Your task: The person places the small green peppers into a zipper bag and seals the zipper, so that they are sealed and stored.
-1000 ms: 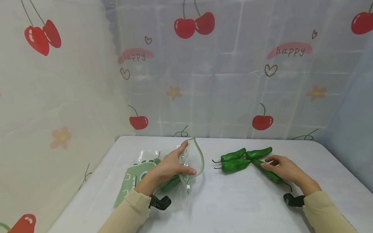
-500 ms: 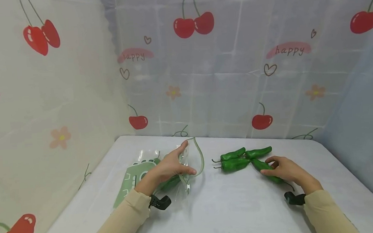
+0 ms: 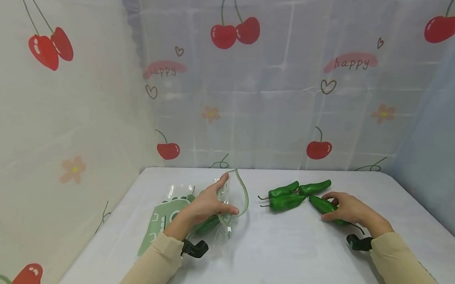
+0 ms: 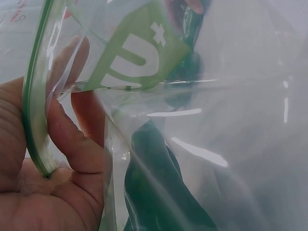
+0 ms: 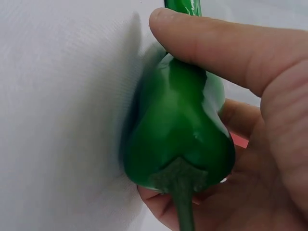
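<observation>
My left hand (image 3: 203, 206) holds a clear zip bag (image 3: 245, 196) by its mouth, thumb and forefinger spread at the green-edged opening. Its curled fingers and the bag's green zip strip (image 4: 30, 101) show in the left wrist view. Inside the bag lies a green pepper (image 3: 208, 225), partly covered by the hand and printed film. My right hand (image 3: 348, 209) grips another green pepper (image 3: 321, 204) between thumb and fingers, low over the white table. In the right wrist view, the thumb crosses that pepper's (image 5: 178, 130) narrow end; its stem points towards the wrist.
Three loose green peppers, one nearest the front (image 3: 286, 202), one behind it (image 3: 284, 190) and one to the right (image 3: 315, 187), lie mid-table. A patterned curtain (image 3: 248, 92) encloses the white table (image 3: 275, 257). Black wrist devices (image 3: 195, 248) sit on both arms.
My right thumb and fingers have taken hold of the pepper and shifted it slightly right, opening a gap from the other peppers. The left hand and bag have stayed put.
</observation>
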The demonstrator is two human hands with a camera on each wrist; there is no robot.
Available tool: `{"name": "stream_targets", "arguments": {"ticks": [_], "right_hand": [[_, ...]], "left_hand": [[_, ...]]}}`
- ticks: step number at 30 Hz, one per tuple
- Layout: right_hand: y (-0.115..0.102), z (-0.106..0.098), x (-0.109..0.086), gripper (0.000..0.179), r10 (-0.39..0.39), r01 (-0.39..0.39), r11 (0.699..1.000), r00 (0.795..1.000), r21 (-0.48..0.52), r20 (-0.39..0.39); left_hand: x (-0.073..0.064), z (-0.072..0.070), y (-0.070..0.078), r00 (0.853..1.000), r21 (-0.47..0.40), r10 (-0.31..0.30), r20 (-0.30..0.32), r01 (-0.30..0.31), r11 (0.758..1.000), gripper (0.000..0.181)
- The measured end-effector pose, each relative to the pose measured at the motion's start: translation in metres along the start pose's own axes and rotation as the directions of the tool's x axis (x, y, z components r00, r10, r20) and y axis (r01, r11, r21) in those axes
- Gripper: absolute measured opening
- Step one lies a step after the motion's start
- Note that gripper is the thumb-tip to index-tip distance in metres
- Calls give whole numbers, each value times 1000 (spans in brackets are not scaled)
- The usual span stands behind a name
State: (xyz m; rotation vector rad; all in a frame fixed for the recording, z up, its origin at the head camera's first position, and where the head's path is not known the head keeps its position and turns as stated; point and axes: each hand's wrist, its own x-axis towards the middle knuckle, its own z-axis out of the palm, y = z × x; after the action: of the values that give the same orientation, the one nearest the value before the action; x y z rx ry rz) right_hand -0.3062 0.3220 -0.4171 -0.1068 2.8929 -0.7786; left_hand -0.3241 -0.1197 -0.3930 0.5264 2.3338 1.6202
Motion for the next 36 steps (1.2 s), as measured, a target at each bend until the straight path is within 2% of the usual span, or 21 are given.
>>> {"name": "stream_targets", "arguments": {"ticks": [12,19,25,36], "right_hand": [[1,-8,-1,77,-16,16,1000,1000,-21,15],[-2,-13,-4,78,14,-15,999,1000,49,20],[-9,-14,-10,79,-2,-1,993,1000,121,23],[-17,-17,-8,76,-59,57,991,998,123,13]], "left_hand": [[-1,-1,1,1000,-14,-5,13,5,1000,124],[1,-2,1,1000,-8,10,12,-10,1000,124],[2,-2,0,1000,-13,12,16,-12,1000,124],[2,-2,-2,1000,-23,17,21,-17,1000,125]]}}
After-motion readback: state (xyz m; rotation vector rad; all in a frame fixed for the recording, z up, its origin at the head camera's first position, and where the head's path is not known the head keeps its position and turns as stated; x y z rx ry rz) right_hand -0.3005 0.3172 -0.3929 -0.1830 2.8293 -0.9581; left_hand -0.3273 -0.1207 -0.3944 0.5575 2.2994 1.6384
